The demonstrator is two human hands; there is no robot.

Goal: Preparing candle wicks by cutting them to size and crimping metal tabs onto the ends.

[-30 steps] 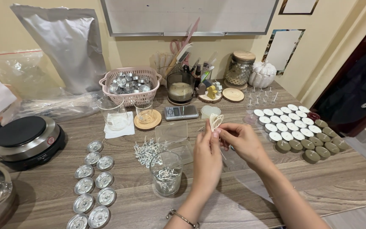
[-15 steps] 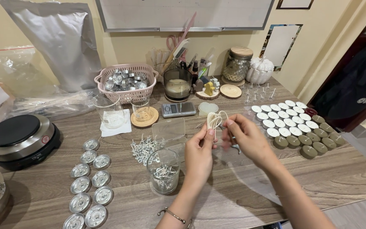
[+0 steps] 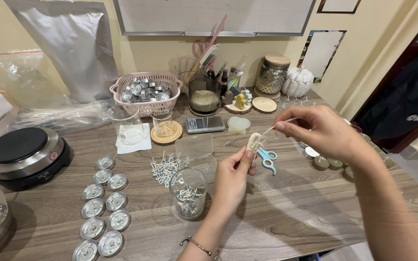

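A small bundle of pale wick string (image 3: 255, 141) is held above the wooden table (image 3: 286, 212), just in front of the centre of the view. One strand runs from the bundle up and to the right. The left hand (image 3: 233, 176) pinches the bundle between thumb and fingertips, with the wrist rising from the lower edge. The right hand (image 3: 318, 130) grips the free end of the strand between thumb and forefinger, raised and well to the right of the bundle.

Small blue-handled scissors (image 3: 267, 159) lie on the table directly below the bundle. A glass jar (image 3: 188, 193) holding metal wick tabs stands just left of the left hand, beside a loose pile of tabs (image 3: 163, 168) and an open clear plastic box (image 3: 195, 150). Empty round metal cups (image 3: 101, 212) lie in two rows at the lower left. A black hot plate (image 3: 22, 152) sits at the far left. A pink basket (image 3: 146, 92) of metal cups stands at the rear, near a digital scale (image 3: 205, 124). Filled tealights (image 3: 327, 162) lie partly hidden behind the right forearm.
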